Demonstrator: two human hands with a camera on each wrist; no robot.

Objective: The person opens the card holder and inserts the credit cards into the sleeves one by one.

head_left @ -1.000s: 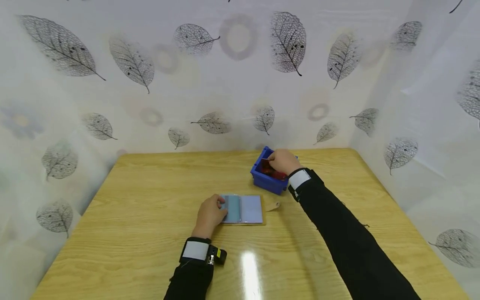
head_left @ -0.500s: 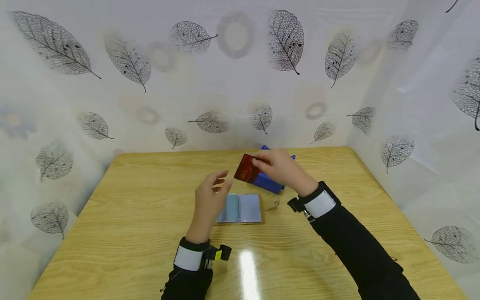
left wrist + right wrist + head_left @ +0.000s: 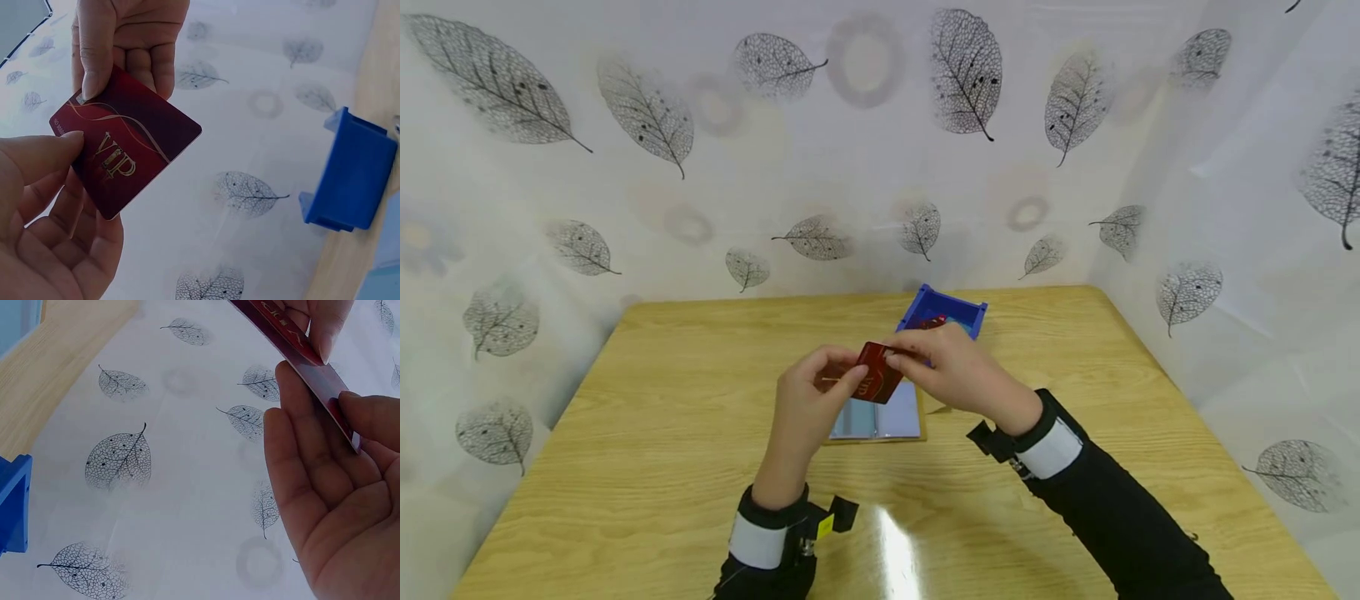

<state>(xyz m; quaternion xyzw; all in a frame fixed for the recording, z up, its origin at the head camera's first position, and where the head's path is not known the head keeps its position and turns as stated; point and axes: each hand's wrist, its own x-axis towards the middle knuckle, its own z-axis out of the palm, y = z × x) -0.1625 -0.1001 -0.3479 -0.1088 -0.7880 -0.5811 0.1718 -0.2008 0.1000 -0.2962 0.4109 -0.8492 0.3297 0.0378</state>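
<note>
Both hands pinch a dark red VIP card [image 3: 882, 387], held up in front of the body above an open card holder [image 3: 904, 416]. In the left wrist view, gold "VIP" lettering shows on the card [image 3: 134, 147]. My left hand [image 3: 802, 406] has its thumb on the card's face near one edge, fingers behind. At the opposite part of the card, my right hand [image 3: 964, 375] pinches it between thumb and fingers. The card holder lies on the table with clear sleeves, bluish on the left and whitish on the right; its upper part is hidden by the card and hands.
A blue plastic bin [image 3: 976, 315] stands at the back of the wooden table [image 3: 700, 383], with red cards [image 3: 934, 322] inside. My right hand partly covers its front. A white leaf-patterned curtain [image 3: 842, 167] hangs behind and at both sides.
My right hand has lifted the card out of the blue bin and brought it left and toward me. My left hand has risen off the card holder and taken hold of the card.
</note>
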